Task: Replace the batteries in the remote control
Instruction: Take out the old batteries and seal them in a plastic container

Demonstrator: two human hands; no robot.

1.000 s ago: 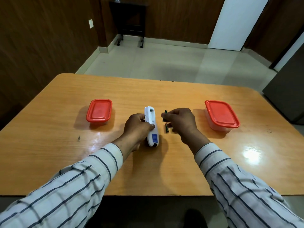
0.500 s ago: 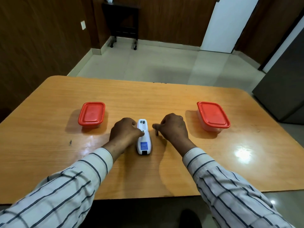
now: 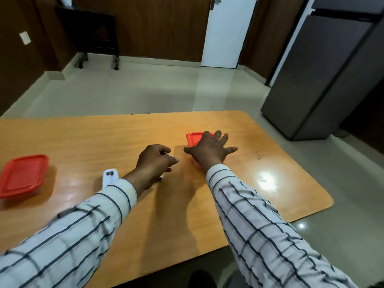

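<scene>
The white remote (image 3: pixel 109 177) lies on the wooden table (image 3: pixel 104 138) with its open battery bay facing up, and my left sleeve hides its near end. My left hand (image 3: pixel 154 163) hovers to the right of it, off the remote, with its fingers curled. A small white sliver shows under that palm, and I cannot tell what it is. My right hand (image 3: pixel 209 149) rests flat, fingers spread, on the red lid of the right container (image 3: pixel 192 138). No battery is visible.
A second red-lidded container (image 3: pixel 22 175) sits at the table's left. A dark refrigerator (image 3: pixel 324 75) stands beyond the table's right corner. A white door (image 3: pixel 226 32) and a black stand (image 3: pixel 93 32) are at the far wall.
My left hand has let go of the remote and moved right. My right hand has left the spot beside the remote and landed on the right container's lid. The view has swung right.
</scene>
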